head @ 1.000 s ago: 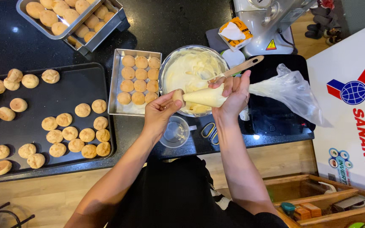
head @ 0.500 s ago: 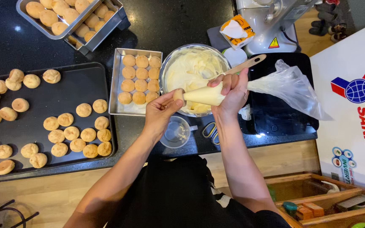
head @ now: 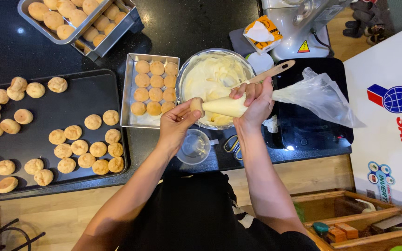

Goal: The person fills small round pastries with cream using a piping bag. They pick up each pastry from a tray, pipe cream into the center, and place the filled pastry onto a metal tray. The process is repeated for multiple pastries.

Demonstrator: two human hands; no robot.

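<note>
Obstacles: cream bowl (head: 189, 74) beneath fingers (head: 188, 118), small pastry tray (head: 127, 93) leftward, glass cup (head: 194, 147) nearer. Open room: black counter (head: 187, 28) beyond.

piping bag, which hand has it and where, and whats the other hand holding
The right hand grips the piping bag around its filled middle. The left hand pinches a small puff at the nozzle.

Two bare forearms are seen, uncovered from elbow to wrist; no sleeve, watch or bracelet is shown on either. The left hand (head: 175, 126) and the right hand (head: 254, 104) are ungloved, and no ring can be made out on the fingers (head: 192, 116). A black garment is worn over the torso, seen from above between the arms. At its lower right side, near the right elbow, a small patch of white stripes or lettering is visible, too small to be told apart. Nothing further of the body is shown.
</note>
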